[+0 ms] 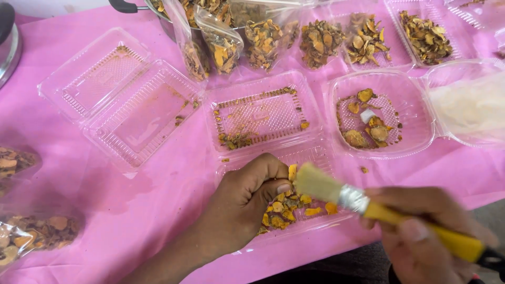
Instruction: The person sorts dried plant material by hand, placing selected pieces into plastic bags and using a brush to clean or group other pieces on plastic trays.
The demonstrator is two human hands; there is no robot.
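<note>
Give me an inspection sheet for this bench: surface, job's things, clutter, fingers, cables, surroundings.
Surface: pink table cover, crumbs scattered.
Job's things: open clear tray holding orange-yellow dried slices; yellow-handled brush.
Clutter: open clamshell trays, filled bags, a round tray with few pieces.
Fingers: left hand curled over the slices; right hand gripping the brush, blurred.
Cables: nothing seen.
Surroundings: metal pot at left edge.

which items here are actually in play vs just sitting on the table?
In play:
- left hand, closed over the dried orange pieces
- open clamshell box holding those pieces
- right hand gripping the yellow-handled brush

Lying about:
- empty clamshell box
- round-cornered box with few pieces
- filled bags
- filled trays
- pink cloth
</note>
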